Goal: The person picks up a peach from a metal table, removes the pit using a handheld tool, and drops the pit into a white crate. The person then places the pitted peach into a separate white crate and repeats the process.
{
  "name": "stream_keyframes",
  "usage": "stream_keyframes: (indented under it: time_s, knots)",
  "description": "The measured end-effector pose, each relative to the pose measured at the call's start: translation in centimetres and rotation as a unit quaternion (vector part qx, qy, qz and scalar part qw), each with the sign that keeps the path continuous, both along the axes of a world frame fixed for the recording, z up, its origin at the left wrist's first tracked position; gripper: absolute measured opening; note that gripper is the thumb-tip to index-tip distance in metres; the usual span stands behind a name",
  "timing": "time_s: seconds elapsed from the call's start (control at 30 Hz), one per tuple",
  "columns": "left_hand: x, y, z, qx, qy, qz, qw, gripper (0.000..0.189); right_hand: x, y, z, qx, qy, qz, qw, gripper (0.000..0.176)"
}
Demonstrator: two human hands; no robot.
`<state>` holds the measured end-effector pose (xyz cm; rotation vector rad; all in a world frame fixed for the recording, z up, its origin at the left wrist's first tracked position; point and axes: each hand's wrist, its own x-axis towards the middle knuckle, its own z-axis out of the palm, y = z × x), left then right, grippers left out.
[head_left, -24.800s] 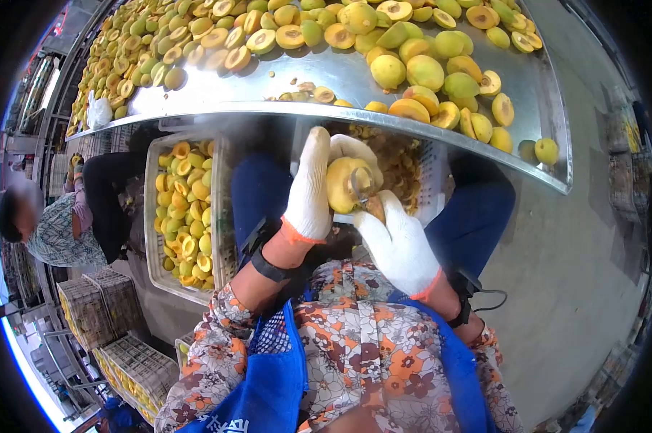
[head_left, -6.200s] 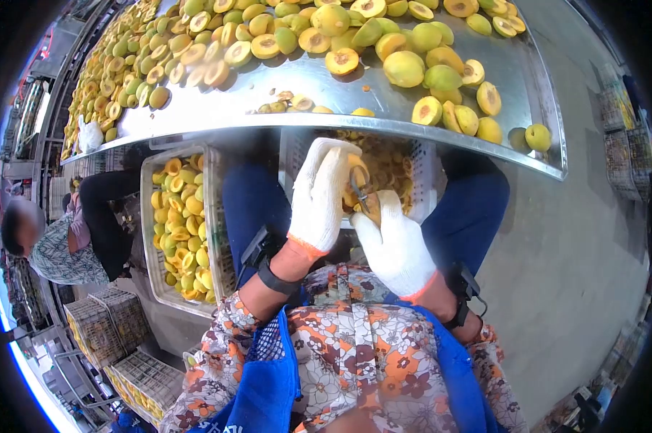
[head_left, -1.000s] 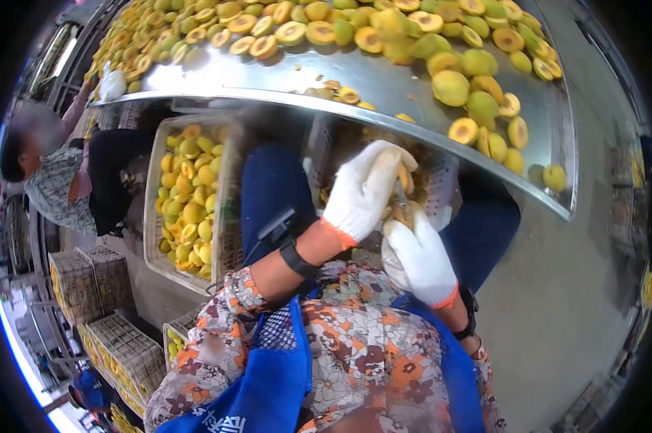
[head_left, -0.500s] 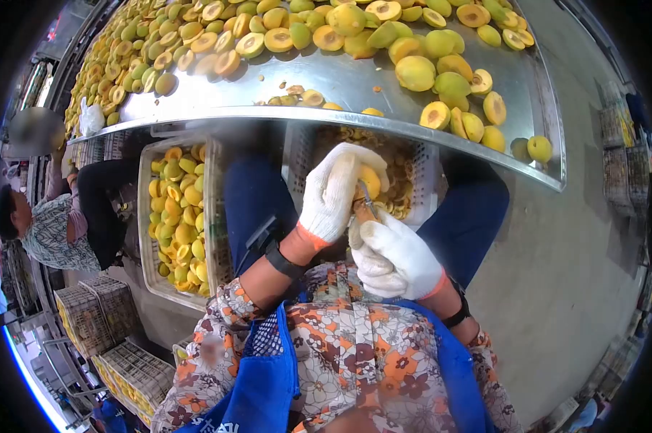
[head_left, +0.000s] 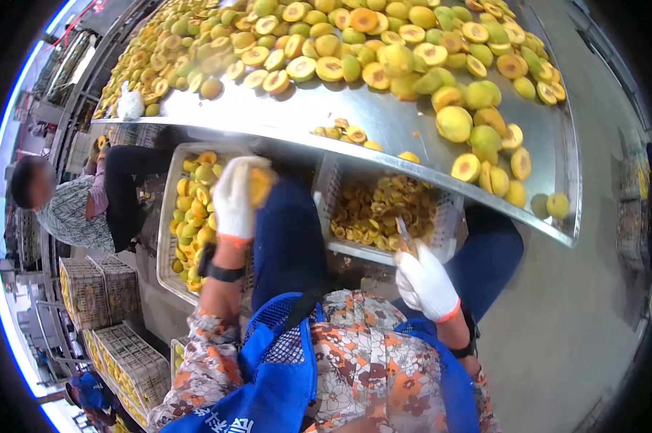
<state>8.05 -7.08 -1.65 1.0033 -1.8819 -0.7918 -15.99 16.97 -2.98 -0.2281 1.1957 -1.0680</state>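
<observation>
My left hand (head_left: 233,196), in a white glove, is by the right edge of the left crate (head_left: 168,249) of yellow-green fruit halves. It holds a yellow-orange fruit half (head_left: 261,186), slightly blurred. My right hand (head_left: 427,281), also gloved, grips a small pitting tool (head_left: 406,237) by its brown handle, its metal tip pointing up over the middle crate (head_left: 383,255). Pits and fruit scraps (head_left: 376,209) fill that crate between my knees. Above lies a metal table (head_left: 282,108) bearing many fruit halves (head_left: 329,68).
A co-worker (head_left: 73,209) sits at the left near the table. Stacked crates of fruit (head_left: 98,292) stand at the lower left, and more crates (head_left: 632,216) at the far right. A white plastic bag (head_left: 130,103) rests on the table's left corner.
My left hand has moved left, away from my right hand, carrying the fruit half to the left crate. My right hand with the tool has shifted right and slightly down. The view has turned.
</observation>
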Motion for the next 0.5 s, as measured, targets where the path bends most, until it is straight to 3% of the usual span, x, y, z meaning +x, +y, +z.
stream_keyframes:
  time_s: [0.03,0.07,0.13,0.2,0.33,0.4,0.47,0.5]
  knots:
    - [3.3,-1.8,-0.4,0.024,-0.105,0.059,0.992,0.025,-0.2,0.2,-0.2,0.016,-0.006,-0.002,1.0,0.015]
    - [5.1,-2.7,0.4,-0.044,-0.33,0.124,0.935,0.019,-0.3,0.4,-0.5,0.032,-0.013,-0.006,0.999,0.016]
    - [6.9,-5.1,0.5,-0.255,-0.453,0.14,0.843,0.018,0.0,0.4,-1.4,0.037,-0.027,-0.003,0.999,0.017]
    - [4.4,-7.3,2.1,-0.194,-0.374,0.115,0.9,0.024,0.7,-0.3,-2.1,0.041,-0.005,-0.004,0.999,0.018]
    - [-2.6,-14.7,0.2,-0.269,-0.321,0.074,0.905,0.035,1.8,-1.1,-2.7,0.014,0.104,0.063,0.993,0.024]
    - [-5.7,-19.5,-1.4,-0.211,-0.272,0.011,0.939,0.039,1.8,-0.5,-4.7,0.02,0.179,0.102,0.978,0.031]
    - [-7.9,-21.9,-1.7,-0.073,-0.314,-0.029,0.946,0.044,2.2,0.1,-6.3,-0.054,0.246,0.1,0.963,0.041]
    - [-8.2,-22.0,-1.4,-0.072,-0.312,-0.03,0.947,0.044,2.2,0.3,-6.3,-0.041,0.257,0.092,0.961,0.04]
